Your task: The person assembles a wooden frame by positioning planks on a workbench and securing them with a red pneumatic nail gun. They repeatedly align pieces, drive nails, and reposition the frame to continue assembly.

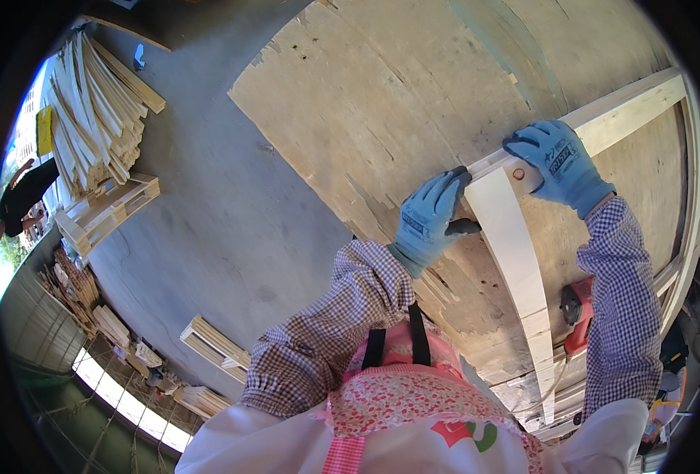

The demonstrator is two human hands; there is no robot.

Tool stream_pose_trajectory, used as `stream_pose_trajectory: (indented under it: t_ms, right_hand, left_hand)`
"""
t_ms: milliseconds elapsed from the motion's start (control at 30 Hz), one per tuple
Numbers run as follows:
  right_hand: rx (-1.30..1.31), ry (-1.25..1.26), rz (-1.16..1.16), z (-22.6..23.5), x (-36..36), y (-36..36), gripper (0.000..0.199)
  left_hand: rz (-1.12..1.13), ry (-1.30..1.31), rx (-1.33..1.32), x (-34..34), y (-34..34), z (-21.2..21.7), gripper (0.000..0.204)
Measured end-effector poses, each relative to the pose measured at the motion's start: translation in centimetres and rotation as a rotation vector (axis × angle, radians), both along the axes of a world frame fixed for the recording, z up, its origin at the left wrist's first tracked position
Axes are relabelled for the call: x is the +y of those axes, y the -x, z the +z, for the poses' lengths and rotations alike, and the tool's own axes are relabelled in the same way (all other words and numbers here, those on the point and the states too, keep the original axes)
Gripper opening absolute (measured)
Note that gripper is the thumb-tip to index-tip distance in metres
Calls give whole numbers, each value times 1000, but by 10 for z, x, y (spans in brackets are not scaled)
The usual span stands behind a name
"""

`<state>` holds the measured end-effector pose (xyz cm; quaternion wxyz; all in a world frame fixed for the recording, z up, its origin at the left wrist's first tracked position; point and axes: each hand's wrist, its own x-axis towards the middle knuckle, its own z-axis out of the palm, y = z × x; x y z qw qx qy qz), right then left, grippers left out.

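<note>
A pale wooden frame (516, 253) of long boards lies on a worn plywood worktop (381, 103). At its near-left corner, one board runs toward my body and another runs off to the far right. My left hand (429, 220), in a blue work glove with dark fingertips, is bent around the outer end of that corner, its thumb beside the near board. Gloved alike, my right hand (559, 164) grips the far board just right of the joint, fingers over its far edge. A brown knot (518, 174) shows in the wood between the hands.
A red and black tool (577, 312) lies inside the frame, beside my right forearm. Left across the grey floor (207, 197), a pile of thin wooden strips (101, 118) rests on a pallet (109, 209). A person in black (30, 193) is at the far left.
</note>
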<state>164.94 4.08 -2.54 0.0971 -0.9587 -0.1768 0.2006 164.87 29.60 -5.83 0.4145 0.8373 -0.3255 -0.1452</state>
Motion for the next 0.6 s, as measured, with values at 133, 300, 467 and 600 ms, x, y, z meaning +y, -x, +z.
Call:
stream_pose_trajectory:
  t_ms: [133,300,467,600]
  right_hand:
    - [93,32,-34,7,3,-6,48]
    - [-84,122,-94,25,22,5,62]
    - [-180,-383,-646,40,78,63,76]
    - [-333,-221,-788,2,125,82,90]
  left_hand:
    - [-40,34,-55,2,-6,-9,70]
    - [-52,1,-85,3,-7,-7,68]
    - [-29,-10,-76,4,-4,-5,68]
    - [-69,-38,-159,4,-8,-7,65]
